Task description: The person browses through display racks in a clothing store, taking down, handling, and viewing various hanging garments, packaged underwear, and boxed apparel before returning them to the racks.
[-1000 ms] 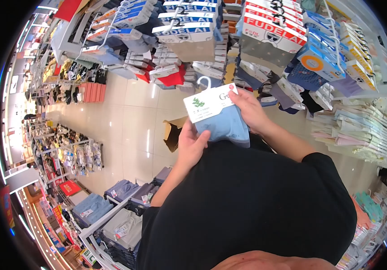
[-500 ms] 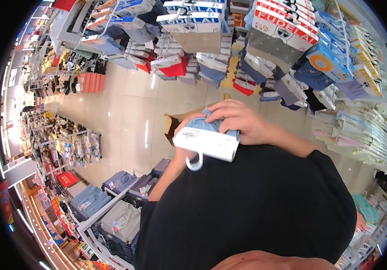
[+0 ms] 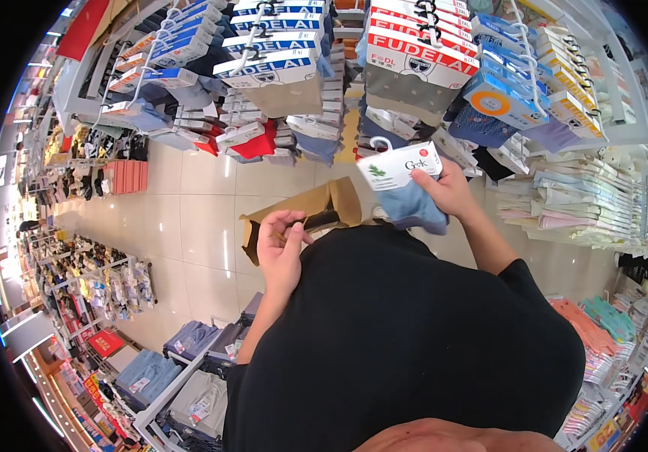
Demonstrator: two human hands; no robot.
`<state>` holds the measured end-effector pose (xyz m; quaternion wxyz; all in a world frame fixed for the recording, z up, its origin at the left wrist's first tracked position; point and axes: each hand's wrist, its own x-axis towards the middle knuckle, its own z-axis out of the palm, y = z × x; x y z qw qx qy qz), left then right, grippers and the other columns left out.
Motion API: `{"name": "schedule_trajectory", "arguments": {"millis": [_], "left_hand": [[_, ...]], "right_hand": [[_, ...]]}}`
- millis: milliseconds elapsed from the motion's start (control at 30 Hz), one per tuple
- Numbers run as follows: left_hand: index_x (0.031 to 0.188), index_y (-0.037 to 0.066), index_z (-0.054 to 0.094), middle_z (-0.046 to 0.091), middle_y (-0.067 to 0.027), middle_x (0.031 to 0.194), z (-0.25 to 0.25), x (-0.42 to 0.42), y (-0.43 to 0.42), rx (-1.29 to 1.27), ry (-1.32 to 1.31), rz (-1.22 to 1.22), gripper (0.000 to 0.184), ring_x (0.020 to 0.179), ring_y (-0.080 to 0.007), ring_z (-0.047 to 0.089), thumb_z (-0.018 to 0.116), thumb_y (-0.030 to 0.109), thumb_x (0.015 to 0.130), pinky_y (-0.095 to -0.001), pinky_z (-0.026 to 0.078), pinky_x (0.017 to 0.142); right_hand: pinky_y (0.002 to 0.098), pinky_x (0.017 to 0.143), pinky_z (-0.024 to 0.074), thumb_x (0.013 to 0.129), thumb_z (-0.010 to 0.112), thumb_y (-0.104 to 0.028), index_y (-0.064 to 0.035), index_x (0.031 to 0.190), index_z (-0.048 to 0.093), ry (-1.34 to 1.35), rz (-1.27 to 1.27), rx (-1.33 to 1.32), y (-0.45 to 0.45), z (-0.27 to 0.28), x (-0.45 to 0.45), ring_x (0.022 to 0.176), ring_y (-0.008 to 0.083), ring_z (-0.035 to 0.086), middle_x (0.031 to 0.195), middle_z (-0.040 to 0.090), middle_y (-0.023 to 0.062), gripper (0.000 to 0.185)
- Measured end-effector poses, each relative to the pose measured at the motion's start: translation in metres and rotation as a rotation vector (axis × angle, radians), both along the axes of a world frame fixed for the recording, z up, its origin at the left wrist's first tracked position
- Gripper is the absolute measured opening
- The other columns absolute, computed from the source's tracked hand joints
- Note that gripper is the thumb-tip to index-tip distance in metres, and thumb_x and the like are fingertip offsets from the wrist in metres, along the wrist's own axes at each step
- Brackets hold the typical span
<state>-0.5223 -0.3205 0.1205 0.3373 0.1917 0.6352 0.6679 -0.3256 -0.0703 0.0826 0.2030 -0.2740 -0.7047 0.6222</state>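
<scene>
My right hand (image 3: 452, 188) grips a pack of blue underwear (image 3: 412, 206) by one edge of its white card header (image 3: 398, 169). The header reads "Grok" and has a green leaf print, a red dot and a white plastic hook (image 3: 380, 142) on top. The blue fabric hangs down below the card. To the left, my left hand (image 3: 282, 245) is loosely curled, with a gap between thumb and fingers and nothing seen in it. Just behind it on the floor stands an opened cardboard box (image 3: 301, 207), its inside dark and mostly hidden.
Racks ahead carry hanging packs with blue headers (image 3: 279, 64), red headers (image 3: 422, 56) and yellow headers (image 3: 569, 71). White hanging garments (image 3: 588, 203) line the right. Folded trousers (image 3: 200, 399) sit on a rack at lower left. Tiled floor (image 3: 196, 226) lies between.
The blue underwear pack has moved from between both hands to the right, now in my right hand alone with its printed side showing. My left hand has let go. The view has shifted.
</scene>
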Motion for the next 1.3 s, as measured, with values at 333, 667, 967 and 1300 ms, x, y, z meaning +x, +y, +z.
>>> {"name": "schedule_trajectory", "arguments": {"millis": [333, 667, 967, 1300], "left_hand": [[0.113, 0.0, 0.046, 0.059, -0.0132, 0.103, -0.004, 0.002, -0.007, -0.037, 0.004, 0.018, 0.021, 0.073, -0.0124, 0.056, 0.051, -0.003, 0.093, -0.0244, 0.05, 0.065], [0.112, 0.003, 0.048, 0.06, -0.0103, 0.102, 0.001, 0.011, -0.006, -0.022, -0.003, 0.062, 0.02, 0.069, -0.0102, 0.055, 0.053, 0.0, 0.093, -0.0205, 0.043, 0.06], [0.108, 0.003, 0.048, 0.059, -0.0137, 0.101, 0.008, 0.044, 0.023, 0.179, 0.178, 0.073, 0.014, 0.065, -0.0109, 0.051, 0.051, 0.0, 0.094, -0.0208, 0.04, 0.06], [0.105, 0.003, 0.048, 0.058, -0.0152, 0.099, -0.012, 0.091, 0.047, 0.375, 0.208, 0.057, 0.014, 0.062, -0.0115, 0.05, 0.05, -0.002, 0.093, -0.0216, 0.041, 0.057]], "right_hand": [[0.037, 0.078, 0.0491, 0.09, 0.059, -0.039, -0.001, 0.103, 0.063, -0.297, -0.249, 0.199, 0.048, -0.092, -0.014, 0.086, 0.0312, 0.066, 0.094, 0.068, 0.0178, 0.04], [0.0398, 0.078, 0.0482, 0.083, 0.067, -0.037, 0.0028, 0.113, 0.056, -0.312, -0.349, 0.375, 0.033, -0.104, 0.007, 0.093, 0.0329, 0.063, 0.106, 0.063, 0.0211, 0.051], [0.0271, 0.065, 0.0468, 0.08, 0.075, -0.02, 0.002, 0.112, 0.043, -0.016, -0.672, 0.159, 0.033, -0.009, 0.065, 0.084, 0.0152, 0.058, 0.095, 0.057, 0.0098, 0.05], [0.0306, 0.083, 0.0468, 0.08, 0.076, -0.017, 0.0024, 0.124, 0.044, 0.238, -0.635, 0.313, 0.069, 0.053, 0.07, 0.097, 0.0149, 0.058, 0.103, 0.062, 0.0114, 0.058]]}}
